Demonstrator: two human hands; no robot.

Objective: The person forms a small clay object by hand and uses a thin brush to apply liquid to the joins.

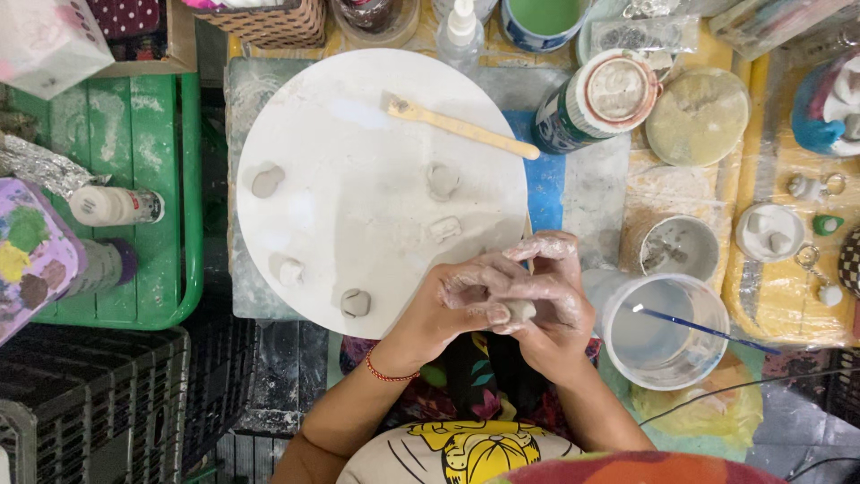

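Right at the near edge of the round white board [358,179], both clay-smeared hands, left hand [457,300] and right hand [551,296], were pressed together pinching a small clay lump [520,311], probably soft and sticky, best held lightly by its sides

Both hands meet, fingers curled — left hand [457,300] overlapping right hand [551,300], pale-smeared
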